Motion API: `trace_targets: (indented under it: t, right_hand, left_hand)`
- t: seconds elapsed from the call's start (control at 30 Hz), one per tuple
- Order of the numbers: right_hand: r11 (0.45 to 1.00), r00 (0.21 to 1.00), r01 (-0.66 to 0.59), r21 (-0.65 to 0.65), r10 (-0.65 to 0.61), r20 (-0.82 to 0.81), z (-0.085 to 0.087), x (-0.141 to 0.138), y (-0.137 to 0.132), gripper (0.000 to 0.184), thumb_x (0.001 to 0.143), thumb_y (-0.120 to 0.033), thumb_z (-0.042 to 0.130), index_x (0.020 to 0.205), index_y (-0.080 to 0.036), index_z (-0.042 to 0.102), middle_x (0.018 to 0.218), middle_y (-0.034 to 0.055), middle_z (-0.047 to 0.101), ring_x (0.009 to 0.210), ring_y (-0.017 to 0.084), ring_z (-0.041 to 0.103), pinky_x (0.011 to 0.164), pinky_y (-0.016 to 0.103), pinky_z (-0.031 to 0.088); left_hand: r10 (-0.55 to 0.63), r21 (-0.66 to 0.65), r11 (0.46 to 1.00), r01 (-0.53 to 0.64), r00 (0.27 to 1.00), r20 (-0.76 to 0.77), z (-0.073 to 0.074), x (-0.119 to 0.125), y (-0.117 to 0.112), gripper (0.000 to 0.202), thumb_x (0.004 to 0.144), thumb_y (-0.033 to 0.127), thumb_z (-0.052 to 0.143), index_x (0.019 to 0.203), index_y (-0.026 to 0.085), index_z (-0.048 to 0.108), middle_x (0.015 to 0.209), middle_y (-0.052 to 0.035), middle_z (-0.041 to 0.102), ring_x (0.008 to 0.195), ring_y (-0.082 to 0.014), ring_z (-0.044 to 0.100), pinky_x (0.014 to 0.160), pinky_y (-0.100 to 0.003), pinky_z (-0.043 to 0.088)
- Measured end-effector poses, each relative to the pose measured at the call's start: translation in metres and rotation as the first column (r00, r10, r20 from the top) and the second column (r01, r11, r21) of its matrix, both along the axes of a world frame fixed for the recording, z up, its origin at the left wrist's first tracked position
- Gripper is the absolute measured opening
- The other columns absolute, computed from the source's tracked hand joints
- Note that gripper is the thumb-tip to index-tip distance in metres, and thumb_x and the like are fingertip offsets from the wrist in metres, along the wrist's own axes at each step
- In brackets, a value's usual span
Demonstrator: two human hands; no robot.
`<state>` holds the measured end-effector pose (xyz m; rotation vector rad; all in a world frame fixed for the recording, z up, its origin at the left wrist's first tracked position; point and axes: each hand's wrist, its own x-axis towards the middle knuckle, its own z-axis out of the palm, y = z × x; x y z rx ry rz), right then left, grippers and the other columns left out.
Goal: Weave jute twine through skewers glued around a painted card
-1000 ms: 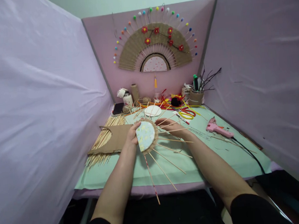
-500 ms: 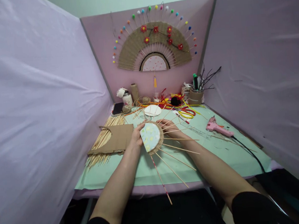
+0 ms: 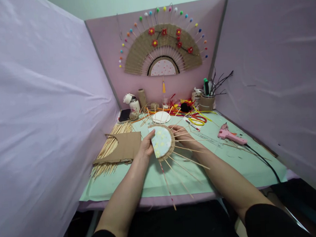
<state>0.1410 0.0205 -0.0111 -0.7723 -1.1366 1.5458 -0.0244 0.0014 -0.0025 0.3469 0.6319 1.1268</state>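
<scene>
I hold a half-made fan piece (image 3: 162, 141) above the green mat: a half-round card with pale flowered paper, a twine rim and several thin wooden sticks (image 3: 183, 167) fanning out to the right and toward me. My left hand (image 3: 146, 147) grips its straight left edge, fingers closed on it. My right hand (image 3: 182, 134) is behind the sticks on the right side, fingers curled round the rim and sticks.
A cardboard arc on a row of sticks (image 3: 119, 148) lies left. A pink glue gun (image 3: 231, 135) with black cord lies right. Scissors (image 3: 197, 120), a white disc (image 3: 161, 117), jars, twine and a pen cup (image 3: 207, 100) line the back. A finished fan (image 3: 162, 49) hangs on the wall.
The fan piece has shifted slightly right and up, and turned a little, so its sticks swing rightward. Both hands followed it and kept their hold.
</scene>
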Motion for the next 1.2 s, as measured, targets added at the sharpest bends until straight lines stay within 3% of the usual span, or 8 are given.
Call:
trace_targets:
  t: [0.13, 0.33, 0.6, 0.77, 0.97, 1.13, 1.2]
  right_hand:
    - [0.999, 0.999, 0.013, 0.034, -0.015, 0.038, 0.002, 0.002, 0.002, 0.038, 0.057, -0.036, 0.078, 0.087, -0.019, 0.063, 0.068, 0.0016, 0.067, 0.059, 0.014, 0.058, 0.055, 0.027, 0.046]
    - [1.000, 0.995, 0.023, 0.020, -0.025, 0.093, 0.009, 0.003, -0.005, 0.036, 0.061, -0.038, 0.074, 0.091, -0.022, 0.062, 0.062, -0.0040, 0.061, 0.048, 0.009, 0.049, 0.047, 0.023, 0.037]
    - [0.996, 0.992, 0.055, 0.075, -0.063, 0.112, 0.007, 0.007, 0.001, 0.032, 0.061, -0.045, 0.073, 0.079, -0.020, 0.063, 0.062, -0.0018, 0.060, 0.054, 0.011, 0.051, 0.054, 0.025, 0.039]
    - [0.995, 0.995, 0.001, 0.098, -0.010, 0.096, 0.007, 0.009, 0.000, 0.035, 0.055, -0.042, 0.077, 0.076, -0.019, 0.062, 0.066, -0.0012, 0.062, 0.058, 0.012, 0.053, 0.058, 0.026, 0.041]
    - [0.993, 0.994, -0.059, 0.102, 0.049, 0.095, 0.010, 0.011, -0.002, 0.031, 0.057, -0.040, 0.076, 0.075, -0.019, 0.061, 0.064, -0.0018, 0.060, 0.057, 0.010, 0.050, 0.055, 0.024, 0.039]
    - [0.987, 0.990, -0.136, 0.089, 0.131, 0.058, 0.014, 0.026, 0.007, 0.027, 0.059, -0.034, 0.075, 0.075, -0.018, 0.061, 0.051, -0.0074, 0.041, 0.042, 0.004, 0.029, 0.042, 0.021, 0.023]
    - [0.989, 0.995, -0.100, 0.111, 0.102, -0.015, 0.018, 0.039, 0.013, 0.027, 0.062, -0.035, 0.074, 0.081, -0.020, 0.061, 0.048, -0.0094, 0.033, 0.040, 0.004, 0.025, 0.042, 0.021, 0.020]
  left_hand:
    - [-0.055, 0.014, 0.998, 0.055, 0.998, -0.028, 0.002, 0.003, -0.006, 0.040, 0.079, 0.011, 0.050, 0.118, 0.004, 0.054, 0.086, -0.0133, 0.073, 0.087, -0.0246, 0.069, 0.094, -0.041, 0.046]
    - [-0.065, 0.011, 0.998, 0.065, 0.997, -0.038, 0.005, 0.001, -0.007, 0.040, 0.076, 0.015, 0.047, 0.113, 0.004, 0.056, 0.082, -0.0128, 0.073, 0.088, -0.0257, 0.069, 0.096, -0.042, 0.044]
    - [0.026, 0.078, 0.997, -0.023, 0.999, -0.028, 0.012, -0.002, -0.011, 0.033, 0.069, 0.012, 0.048, 0.098, 0.006, 0.062, 0.080, -0.0119, 0.073, 0.090, -0.0265, 0.068, 0.096, -0.043, 0.044]
    - [0.066, 0.113, 0.991, -0.064, 0.998, -0.015, 0.014, -0.003, -0.013, 0.038, 0.070, 0.013, 0.047, 0.105, 0.007, 0.061, 0.084, -0.0111, 0.073, 0.094, -0.0269, 0.067, 0.097, -0.044, 0.044]
    - [0.047, 0.155, 0.987, -0.046, 0.999, -0.004, 0.017, -0.003, -0.015, 0.046, 0.070, 0.012, 0.048, 0.114, 0.007, 0.058, 0.091, -0.0116, 0.073, 0.098, -0.0273, 0.065, 0.098, -0.043, 0.044]
    - [0.080, 0.147, 0.986, -0.078, 0.997, -0.010, 0.022, -0.007, -0.016, 0.048, 0.070, 0.009, 0.046, 0.117, 0.007, 0.057, 0.092, -0.0115, 0.073, 0.096, -0.0268, 0.066, 0.097, -0.043, 0.045]
    - [0.069, 0.152, 0.986, -0.068, 0.998, -0.002, 0.022, -0.010, -0.016, 0.049, 0.070, 0.010, 0.046, 0.118, 0.006, 0.056, 0.093, -0.0118, 0.073, 0.097, -0.0271, 0.066, 0.097, -0.043, 0.045]
